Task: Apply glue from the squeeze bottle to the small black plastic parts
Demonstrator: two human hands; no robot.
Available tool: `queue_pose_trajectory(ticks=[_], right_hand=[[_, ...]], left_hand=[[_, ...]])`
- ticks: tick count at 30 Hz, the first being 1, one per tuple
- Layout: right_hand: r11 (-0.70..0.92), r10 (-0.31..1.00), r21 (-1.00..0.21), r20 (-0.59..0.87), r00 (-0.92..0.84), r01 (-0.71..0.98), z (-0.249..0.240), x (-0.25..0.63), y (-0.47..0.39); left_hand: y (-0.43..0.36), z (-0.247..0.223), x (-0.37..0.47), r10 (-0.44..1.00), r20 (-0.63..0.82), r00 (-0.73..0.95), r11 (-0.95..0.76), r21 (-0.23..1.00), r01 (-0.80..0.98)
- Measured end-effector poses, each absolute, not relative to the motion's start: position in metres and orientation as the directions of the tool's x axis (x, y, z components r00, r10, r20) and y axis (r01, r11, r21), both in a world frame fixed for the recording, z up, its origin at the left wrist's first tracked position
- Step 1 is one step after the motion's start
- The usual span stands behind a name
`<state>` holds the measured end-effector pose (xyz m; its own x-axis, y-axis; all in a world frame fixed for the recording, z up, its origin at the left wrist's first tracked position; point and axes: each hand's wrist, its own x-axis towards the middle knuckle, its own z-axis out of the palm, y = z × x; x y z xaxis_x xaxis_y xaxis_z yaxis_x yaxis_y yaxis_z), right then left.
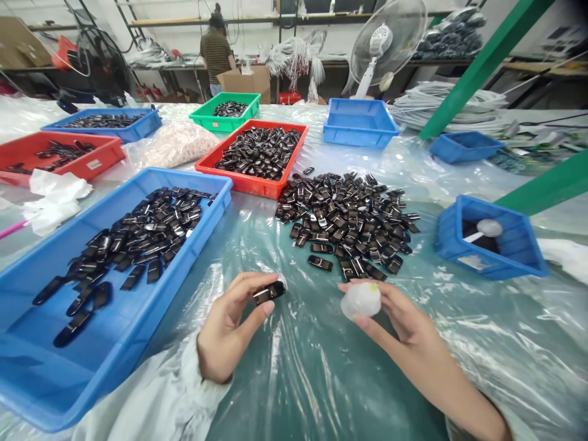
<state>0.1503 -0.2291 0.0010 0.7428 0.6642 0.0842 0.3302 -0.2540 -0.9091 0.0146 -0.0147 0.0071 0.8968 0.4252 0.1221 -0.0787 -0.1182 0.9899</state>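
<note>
My left hand (pixel 232 324) pinches a small glossy black piece (pixel 269 293) between thumb and fingers, above the plastic-covered table (pixel 294 373). In my right hand (pixel 404 331) is a translucent white lump (pixel 361 301), held between thumb and fingers, with a small yellowish spot at its top. The two hands are apart. Just beyond them lies a loose pile of black pieces (pixel 353 220). To the left, a long blue tray (pixel 124 355) holds more black pieces.
A red tray (pixel 239 179) full of black parts stands behind the pile. A small blue bin (pixel 500 263) with a white scoop is at right, near a green post (pixel 487 67). A person (pixel 215 52) stands at the back beside a fan (pixel 381 40).
</note>
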Motion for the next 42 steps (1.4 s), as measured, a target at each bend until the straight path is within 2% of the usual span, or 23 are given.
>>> queue_pose_trajectory(ticks=[4, 7, 9, 11, 13, 15, 19, 21, 26, 27, 29, 31, 33, 35, 37, 40, 42], right_hand=[[-0.260, 0.656, -0.895, 0.112, 0.747, 0.363, -0.002, 0.150, -0.223], [-0.226, 0.492, -0.839, 0.341, 0.801, 0.496, 0.001, 0.145, -0.226], [-0.179, 0.414, -0.749, 0.531, 0.739, 0.638, 0.006, 0.138, -0.229], [-0.123, 0.515, -0.654, 0.600, 0.612, 0.746, 0.010, 0.128, -0.229], [-0.087, 0.689, -0.588, 0.547, 0.475, 0.804, 0.009, 0.116, -0.224], [-0.118, 0.778, -0.529, 0.477, 0.409, 0.840, 0.005, 0.106, -0.212], [-0.281, 0.809, -0.392, 0.395, 0.436, 0.876, -0.007, 0.102, -0.184], [-0.306, 0.826, -0.350, 0.365, 0.430, 0.885, -0.008, 0.104, -0.174], [-0.296, 0.849, -0.390, 0.312, 0.428, 0.872, 0.003, 0.107, -0.172], [-0.279, 0.844, -0.441, 0.311, 0.437, 0.853, 0.006, 0.107, -0.174], [-0.222, 0.824, -0.619, 0.294, 0.485, 0.753, 0.012, 0.107, -0.178], [-0.148, 0.801, -0.841, 0.207, 0.562, 0.521, 0.018, 0.107, -0.181], [-0.102, 0.794, -0.970, 0.053, 0.606, 0.219, 0.021, 0.107, -0.181], [-0.074, 0.802, -0.997, -0.082, 0.592, -0.037, 0.022, 0.107, -0.180], [-0.042, 0.815, -0.980, -0.146, 0.561, -0.193, 0.020, 0.108, -0.179], [0.015, 0.825, -0.948, -0.167, 0.539, -0.317, 0.016, 0.108, -0.179], [-0.002, 0.811, -0.949, -0.187, 0.555, -0.317, 0.017, 0.104, -0.180]], left_hand=[[-0.015, 0.008, 0.015, 0.385, 0.071, 0.920, -0.086, 0.995, -0.040], [-0.014, 0.009, 0.015, 0.392, 0.049, 0.919, -0.064, 0.998, -0.026], [-0.013, 0.008, 0.016, 0.398, 0.029, 0.917, -0.040, 0.999, -0.015], [-0.013, 0.005, 0.016, 0.403, 0.004, 0.915, -0.018, 1.000, 0.004], [-0.014, 0.003, 0.016, 0.403, -0.025, 0.915, 0.008, 1.000, 0.024], [-0.016, 0.001, 0.016, 0.409, -0.049, 0.911, 0.043, 0.998, 0.035], [-0.019, 0.001, 0.015, 0.387, -0.071, 0.919, 0.078, 0.996, 0.044], [-0.020, 0.002, 0.014, 0.355, -0.067, 0.933, 0.068, 0.997, 0.046], [-0.022, 0.001, 0.012, 0.346, -0.049, 0.937, 0.060, 0.998, 0.029], [-0.022, 0.001, 0.012, 0.350, -0.042, 0.936, 0.062, 0.998, 0.022], [-0.023, 0.001, 0.012, 0.349, -0.029, 0.937, 0.065, 0.998, 0.006], [-0.023, 0.003, 0.011, 0.339, -0.019, 0.941, 0.071, 0.997, -0.005], [-0.024, 0.004, 0.010, 0.305, -0.032, 0.952, 0.095, 0.995, 0.003], [-0.025, 0.006, 0.010, 0.252, -0.054, 0.966, 0.154, 0.988, 0.015], [-0.028, 0.006, 0.011, 0.203, -0.067, 0.977, 0.225, 0.974, 0.020], [-0.036, 0.002, 0.011, 0.203, -0.058, 0.978, 0.269, 0.963, 0.001], [-0.039, -0.002, 0.008, 0.263, -0.001, 0.965, 0.226, 0.972, -0.061]])
